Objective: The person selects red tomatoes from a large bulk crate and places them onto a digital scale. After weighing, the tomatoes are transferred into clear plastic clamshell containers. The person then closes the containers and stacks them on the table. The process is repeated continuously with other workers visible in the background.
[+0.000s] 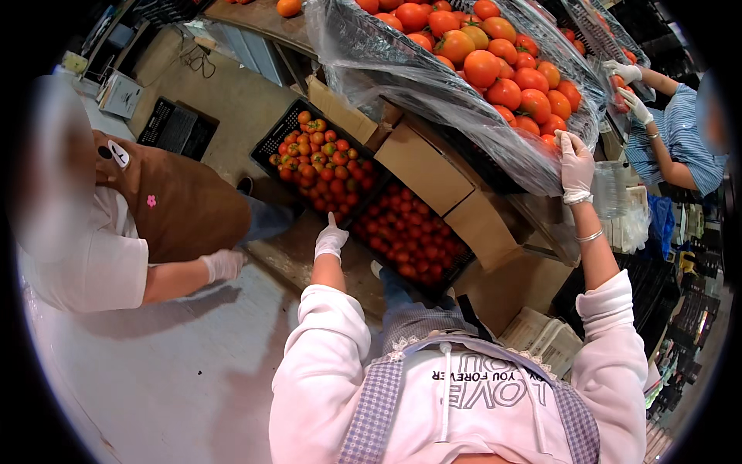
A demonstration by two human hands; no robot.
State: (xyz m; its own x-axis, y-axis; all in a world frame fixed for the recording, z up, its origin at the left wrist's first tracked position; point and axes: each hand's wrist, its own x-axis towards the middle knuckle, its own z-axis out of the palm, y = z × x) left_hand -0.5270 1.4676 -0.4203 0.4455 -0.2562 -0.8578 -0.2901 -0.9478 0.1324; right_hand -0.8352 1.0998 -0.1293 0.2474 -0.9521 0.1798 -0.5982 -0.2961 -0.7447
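My left hand [331,239], in a pale thin glove, points its index finger at the near edge of a black crate of tomatoes [324,168] and holds nothing. A second black crate of red tomatoes [406,232] adjoins it, in shadow. My right hand [575,163], gloved too, pinches the edge of a clear plastic liner [400,75]. That liner lies around a large heap of tomatoes [510,75] in a raised black crate at the upper right.
At the left a co-worker in a brown apron [185,197] stands close, a gloved hand [225,265] low. Another person in a striped shirt [666,139] handles tomatoes at the right. Cardboard flaps [426,168] stand beside the crates. A black crate [177,130] lies on the floor.
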